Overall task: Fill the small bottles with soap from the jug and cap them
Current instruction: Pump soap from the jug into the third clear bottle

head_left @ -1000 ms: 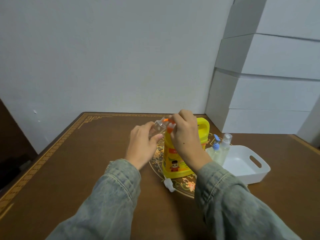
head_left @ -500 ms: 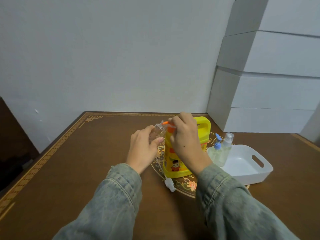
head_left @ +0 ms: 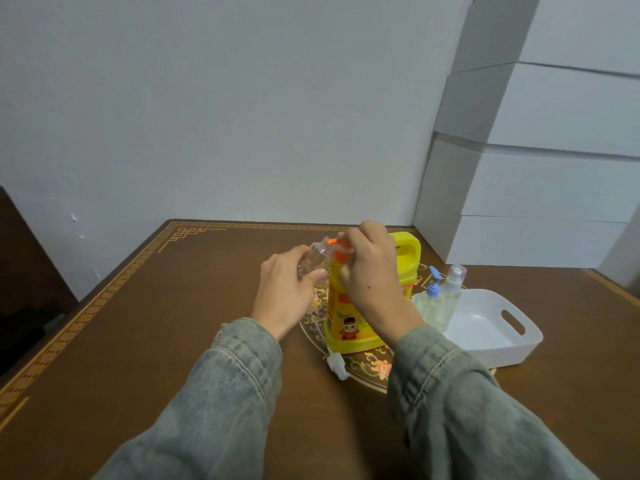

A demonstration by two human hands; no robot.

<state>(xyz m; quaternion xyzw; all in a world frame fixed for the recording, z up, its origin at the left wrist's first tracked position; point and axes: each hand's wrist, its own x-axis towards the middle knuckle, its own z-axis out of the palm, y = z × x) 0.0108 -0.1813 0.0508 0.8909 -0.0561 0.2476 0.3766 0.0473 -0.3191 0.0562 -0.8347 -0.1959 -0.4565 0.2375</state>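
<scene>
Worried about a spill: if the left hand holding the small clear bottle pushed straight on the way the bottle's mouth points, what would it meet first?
Probably the orange pump spout of the yellow plastic soap jug: the small clear bottle in the left hand already angles at it, where the right hand sits. Depth is unclear.

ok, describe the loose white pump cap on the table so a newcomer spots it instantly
Start at the yellow soap jug standing mid-table. Just in front of its base, nearer the person, a small white pump cap lies on its side on the table. Unlike the blue pump, it sits on no bottle.
</scene>
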